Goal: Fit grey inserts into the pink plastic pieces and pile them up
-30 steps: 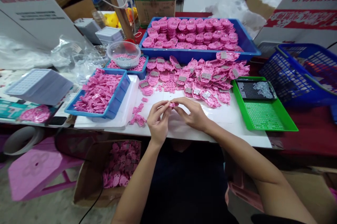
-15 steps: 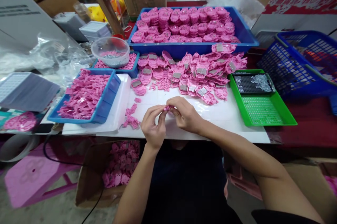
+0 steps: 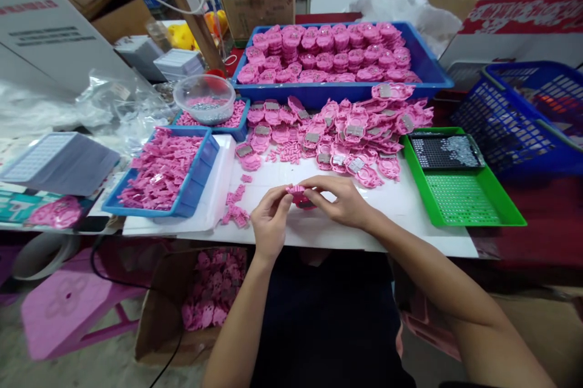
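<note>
In the head view, a small pink plastic part (image 3: 297,191) is held between my two hands above the front of the white work surface. My left hand (image 3: 270,221) pinches its left end between thumb and fingers. On the right end, the thumb and fingers of my right hand (image 3: 337,201) are closed. The part's underside looks darker, and my fingertips hide both ends. Just left of my hands lie several loose pink pieces (image 3: 235,214). Beyond them spreads a heap of pink plastic shells (image 3: 355,124), many with grey metal plates.
A blue tray (image 3: 204,160) of pink pieces stands left, with a clear bowl (image 3: 230,96) behind it. At the back is a large blue bin (image 3: 435,78) of stacked pink parts. A green tray (image 3: 514,215) and a blue basket (image 3: 489,81) stand right. A carton (image 3: 150,321) sits below.
The pink part has turned in my fingers, and more of its length and darker underside shows. My right hand has opened out slightly around it. The whole view has shifted a little.
</note>
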The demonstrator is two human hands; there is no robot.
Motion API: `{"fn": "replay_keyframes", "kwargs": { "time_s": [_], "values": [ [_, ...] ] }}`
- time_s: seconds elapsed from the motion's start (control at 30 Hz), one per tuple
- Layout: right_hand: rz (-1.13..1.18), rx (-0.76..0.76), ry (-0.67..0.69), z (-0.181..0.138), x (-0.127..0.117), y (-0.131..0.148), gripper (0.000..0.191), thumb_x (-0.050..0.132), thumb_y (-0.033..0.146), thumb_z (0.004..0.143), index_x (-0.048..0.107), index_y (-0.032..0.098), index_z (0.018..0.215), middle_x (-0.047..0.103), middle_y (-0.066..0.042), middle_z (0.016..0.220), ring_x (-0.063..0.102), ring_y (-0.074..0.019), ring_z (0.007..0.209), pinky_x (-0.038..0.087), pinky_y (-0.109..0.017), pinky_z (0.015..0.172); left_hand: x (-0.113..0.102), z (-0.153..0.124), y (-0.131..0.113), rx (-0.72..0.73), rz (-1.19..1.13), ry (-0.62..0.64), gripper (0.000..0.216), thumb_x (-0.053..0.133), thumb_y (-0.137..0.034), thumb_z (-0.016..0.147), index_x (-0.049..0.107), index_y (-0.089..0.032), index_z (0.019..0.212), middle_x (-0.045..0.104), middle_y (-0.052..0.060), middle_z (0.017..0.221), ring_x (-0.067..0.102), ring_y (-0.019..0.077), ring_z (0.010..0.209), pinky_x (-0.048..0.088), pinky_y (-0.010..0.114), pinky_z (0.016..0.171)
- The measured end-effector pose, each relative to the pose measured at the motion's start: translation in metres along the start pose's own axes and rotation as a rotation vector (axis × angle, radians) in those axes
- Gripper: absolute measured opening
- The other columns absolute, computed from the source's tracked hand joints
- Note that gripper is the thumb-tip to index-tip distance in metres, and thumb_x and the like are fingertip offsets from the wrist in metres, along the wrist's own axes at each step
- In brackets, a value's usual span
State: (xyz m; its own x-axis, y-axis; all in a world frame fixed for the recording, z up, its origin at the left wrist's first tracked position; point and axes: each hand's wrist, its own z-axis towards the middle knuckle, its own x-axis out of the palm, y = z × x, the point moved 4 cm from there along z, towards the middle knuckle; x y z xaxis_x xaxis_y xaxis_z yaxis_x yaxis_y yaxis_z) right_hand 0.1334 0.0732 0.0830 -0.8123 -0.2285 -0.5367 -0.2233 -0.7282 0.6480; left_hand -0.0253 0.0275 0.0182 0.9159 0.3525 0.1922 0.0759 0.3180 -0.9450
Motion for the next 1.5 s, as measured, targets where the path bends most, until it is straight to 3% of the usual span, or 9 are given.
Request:
{"fn": "replay_keyframes", "kwargs": {
  "time_s": [0.17, 0.47, 0.6, 0.8, 0.97, 1.1, 1.2, 1.33, 1.5],
  "values": [
    [-0.007, 0.036, 0.044, 0.004, 0.0, -0.003, 0.019, 0.058, 0.028, 0.098, 0.071, 0.017, 0.107, 0.077, -0.007, 0.099, 0.071, -0.016, 0.085, 0.059, -0.026, 0.07, 0.001, 0.004, 0.012, -0.17, -0.083, 0.034, 0.025, 0.076, -0.04, 0.084, 0.078, -0.018, 0.097, 0.076, 0.005, 0.095, 0.07, 0.0166, 0.089, 0.057, 0.03, 0.088],
    [-0.062, 0.197, 0.192, 0.035, -0.009, -0.005, 0.016, 0.058, 0.023, 0.092, 0.07, 0.015, 0.086, 0.073, -0.002, 0.078, 0.064, -0.0126, 0.068, 0.048, -0.023, 0.062, 0.012, 0.006, -0.002, -0.138, -0.119, 0.098, 0.025, 0.072, -0.037, 0.087, 0.074, -0.016, 0.1, 0.074, 0.008, 0.099, 0.069, 0.0173, 0.092, 0.056, 0.031, 0.087],
    [-0.42, 0.257, 0.073, 0.089, -0.043, -0.032, 0.019, 0.055, 0.023, 0.091, 0.068, 0.014, 0.08, 0.071, -0.004, 0.073, 0.056, -0.0137, 0.062, 0.038, -0.025, 0.06, 0.014, 0.006, 0.005, -0.19, -0.106, 0.136, 0.041, 0.073, -0.034, 0.086, 0.064, -0.018, 0.124, 0.069, 0.013, 0.123, 0.068, 0.0185, 0.101, 0.056, 0.033, 0.089],
    [-1.095, 0.36, 0.135, 0.149, -0.08, -0.089, 0.031, 0.051, 0.028, 0.096, 0.071, 0.005, 0.096, 0.071, -0.022, 0.093, 0.059, -0.0297, 0.091, 0.039, -0.037, 0.081, 0.015, 0.007, 0.01, -0.141, 0.029, 0.188, 0.023, 0.067, -0.031, 0.089, 0.069, -0.018, 0.107, 0.069, 0.01, 0.109, 0.066, 0.0181, 0.096, 0.056, 0.032, 0.088],
    [-1.189, 0.156, 0.116, 0.148, -0.034, -0.087, 0.031, 0.046, 0.011, 0.092, 0.067, -0.001, 0.111, 0.062, -0.029, 0.117, 0.051, -0.0362, 0.108, 0.038, -0.047, 0.092, 0.015, 0.008, 0.008, -0.14, 0.047, 0.176, 0.022, 0.063, -0.03, 0.091, 0.069, -0.018, 0.109, 0.069, 0.01, 0.107, 0.066, 0.0185, 0.095, 0.055, 0.031, 0.083],
    [-0.774, -0.184, 0.44, 0.131, 0.05, -0.073, 0.023, 0.057, 0.019, 0.094, 0.071, 0.01, 0.108, 0.065, -0.018, 0.113, 0.053, -0.0267, 0.103, 0.041, -0.039, 0.093, 0.015, 0.008, 0.008, -0.172, 0.051, 0.177, 0.02, 0.062, -0.031, 0.092, 0.068, -0.018, 0.106, 0.071, 0.01, 0.105, 0.067, 0.019, 0.092, 0.053, 0.031, 0.083],
    [-0.62, -0.298, 0.507, 0.124, 0.091, -0.071, 0.027, 0.066, 0.031, 0.092, 0.071, 0.016, 0.114, 0.065, -0.015, 0.116, 0.052, -0.0262, 0.106, 0.04, -0.039, 0.093, 0.015, 0.008, 0.007, -0.157, 0.044, 0.183, 0.017, 0.061, -0.032, 0.093, 0.068, -0.017, 0.097, 0.07, 0.007, 0.094, 0.066, 0.0183, 0.089, 0.052, 0.031, 0.084],
    [-0.655, -0.385, 0.512, 0.123, 0.103, -0.075, 0.022, 0.054, 0.025, 0.1, 0.071, 0.015, 0.111, 0.066, -0.014, 0.106, 0.052, -0.0239, 0.099, 0.038, -0.037, 0.089, 0.015, 0.009, 0.007, -0.172, 0.05, 0.176, 0.017, 0.06, -0.034, 0.093, 0.067, -0.018, 0.095, 0.07, 0.006, 0.09, 0.066, 0.0179, 0.087, 0.052, 0.029, 0.081],
    [-0.639, -0.447, 0.432, 0.112, 0.071, -0.076, 0.025, 0.041, 0.011, 0.101, 0.066, 0.014, 0.104, 0.066, -0.015, 0.108, 0.052, -0.0244, 0.098, 0.041, -0.038, 0.088, 0.017, 0.009, 0.01, -0.192, 0.024, 0.191, 0.017, 0.059, -0.033, 0.093, 0.066, -0.018, 0.096, 0.071, 0.006, 0.091, 0.067, 0.0177, 0.087, 0.052, 0.03, 0.081]
  ]
}}
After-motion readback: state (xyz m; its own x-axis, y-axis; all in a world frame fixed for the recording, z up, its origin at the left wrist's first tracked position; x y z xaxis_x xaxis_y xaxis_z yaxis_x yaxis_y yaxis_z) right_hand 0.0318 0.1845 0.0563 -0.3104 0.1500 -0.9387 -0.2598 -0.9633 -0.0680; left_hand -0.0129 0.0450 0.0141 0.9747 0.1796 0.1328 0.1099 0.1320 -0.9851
